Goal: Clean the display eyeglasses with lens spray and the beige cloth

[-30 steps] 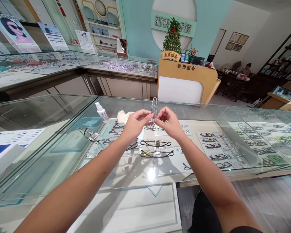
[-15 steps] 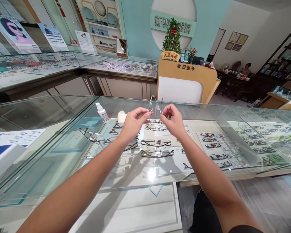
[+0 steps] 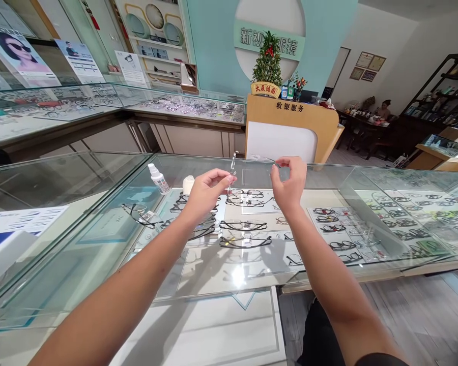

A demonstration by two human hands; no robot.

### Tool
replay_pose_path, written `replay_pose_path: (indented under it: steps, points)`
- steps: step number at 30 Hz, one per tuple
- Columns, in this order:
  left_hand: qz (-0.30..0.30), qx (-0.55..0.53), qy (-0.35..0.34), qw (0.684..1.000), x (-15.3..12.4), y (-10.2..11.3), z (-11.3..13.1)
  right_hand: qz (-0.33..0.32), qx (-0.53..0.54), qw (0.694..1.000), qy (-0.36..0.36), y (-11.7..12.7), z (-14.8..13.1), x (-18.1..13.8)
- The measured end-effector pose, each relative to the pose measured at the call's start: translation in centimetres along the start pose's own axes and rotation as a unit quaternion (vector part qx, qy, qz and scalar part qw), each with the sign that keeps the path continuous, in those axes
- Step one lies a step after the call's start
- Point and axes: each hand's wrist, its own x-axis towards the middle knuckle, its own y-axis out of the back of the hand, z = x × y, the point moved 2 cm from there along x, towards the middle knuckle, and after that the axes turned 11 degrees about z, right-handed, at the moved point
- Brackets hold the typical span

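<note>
glasses (image 3: 233, 162) held between left hand (image 3: 204, 193), right hand (image 3: 288, 185)

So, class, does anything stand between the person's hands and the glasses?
Nothing visible does. The left hand and right hand each pinch an end of the glasses above the counter; the spray bottle stands aside.

Left hand (image 3: 205, 192), right hand (image 3: 289, 186), spectacles (image 3: 254, 158) pinched between

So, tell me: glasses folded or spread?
Spread: left hand and right hand hold the glasses by temples set wide apart.
</note>
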Motion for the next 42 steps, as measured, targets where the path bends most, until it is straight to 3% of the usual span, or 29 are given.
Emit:
replay_pose_path:
  steps: [2, 5, 12, 14, 18, 24, 30, 33, 36, 39, 42]
  points:
    - [0.007, -0.006, 0.006, 1.000, -0.1, -0.1, 0.2, -0.001, 0.015, 1.000, 0.003, 0.0, -0.6, -0.4]
    - [0.011, 0.000, -0.006, 1.000, -0.1, -0.2, 0.1, -0.052, 0.067, 0.996, -0.004, -0.4, -1.3, -1.3]
    - [-0.009, 0.020, -0.043, 0.999, -0.2, -0.2, -0.2, -0.286, 0.118, 0.948, -0.069, -2.1, -2.2, -3.5]
    - [-0.016, 0.023, -0.057, 0.998, -0.3, -0.2, -0.1, -0.327, 0.130, 0.933, -0.073, -2.4, -2.3, -3.9]
    - [-0.027, 0.006, -0.067, 0.997, -0.3, -0.3, 0.0, -0.343, 0.159, 0.923, -0.066, -2.7, -2.5, -4.4]
    - [-0.043, -0.039, 0.000, 0.998, -0.5, -0.8, 0.3, -0.335, 0.171, 0.924, -0.067, -2.8, -3.0, -5.0]
    - [-0.049, -0.010, 0.018, 0.999, -0.6, -0.8, 0.7, -0.305, 0.124, 0.943, -0.055, -2.8, -2.8, -5.2]
    - [0.010, 0.047, -0.025, 0.999, 0.4, 0.2, 0.6, -0.296, 0.118, 0.946, -0.058, -2.8, -2.4, -5.1]
    - [0.131, 0.113, -0.103, 0.979, 1.9, 2.2, 0.7, -0.292, 0.102, 0.949, -0.056, -2.7, -2.1, -4.9]
    - [0.288, 0.167, -0.153, 0.930, 3.4, 4.8, 0.9, -0.282, 0.090, 0.954, -0.051, -2.6, -2.0, -4.7]
    - [0.419, 0.239, -0.152, 0.863, 4.4, 7.5, 1.2, -0.266, 0.091, 0.958, -0.058, -2.5, -1.9, -4.4]
